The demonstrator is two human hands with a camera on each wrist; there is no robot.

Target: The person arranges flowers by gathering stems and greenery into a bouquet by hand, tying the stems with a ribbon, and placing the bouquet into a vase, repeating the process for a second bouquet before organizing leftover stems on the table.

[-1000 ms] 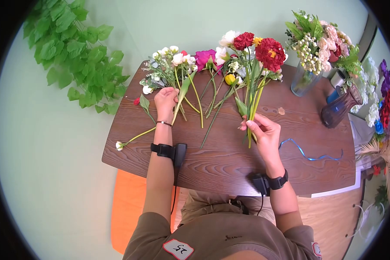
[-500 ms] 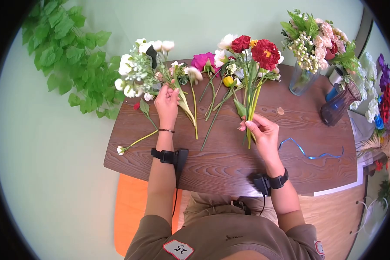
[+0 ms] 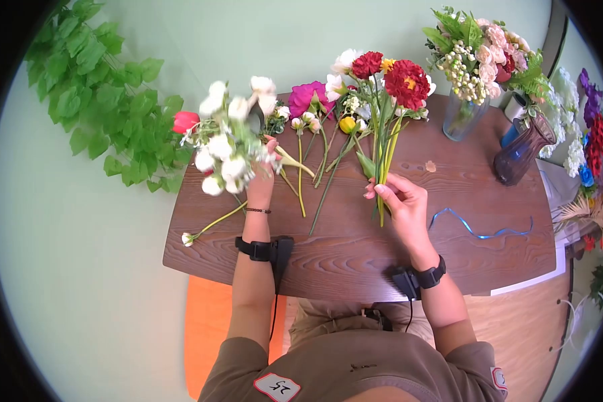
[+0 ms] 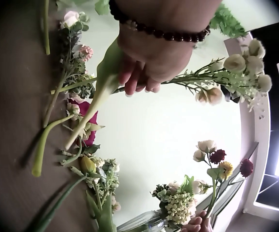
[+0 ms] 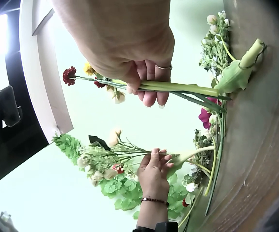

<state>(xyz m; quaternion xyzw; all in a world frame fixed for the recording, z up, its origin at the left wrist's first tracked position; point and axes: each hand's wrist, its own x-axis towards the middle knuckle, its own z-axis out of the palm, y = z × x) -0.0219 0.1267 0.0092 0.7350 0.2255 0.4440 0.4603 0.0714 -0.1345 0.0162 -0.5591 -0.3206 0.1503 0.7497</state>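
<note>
My left hand (image 3: 262,184) grips the stems of a bunch of white flowers (image 3: 220,147) with a red tulip (image 3: 185,122) at its left. The blooms hide part of that hand in the head view. A thick pale stem (image 4: 98,101) sticks out below its fingers in the left wrist view. My right hand (image 3: 405,201) pinches the green stems (image 3: 388,154) of a second, upright bunch, which has dark red flowers (image 3: 407,85), a yellow flower and white ones. Between the hands, a magenta flower (image 3: 308,99), a yellow bud (image 3: 347,125) and several loose stems lie on the table.
A clear vase (image 3: 463,120) of pink flowers and a tilted purple glass vase (image 3: 516,161) are at the table's (image 3: 355,268) right. A blue ribbon (image 3: 479,234) lies nearby. One white-budded stem (image 3: 208,228) lies front left; a green vine (image 3: 107,87) hangs behind.
My left hand has lifted the white bunch from the table and swung its blooms left and toward me, bringing the red tulip into sight. My right hand has kept its hold, almost still.
</note>
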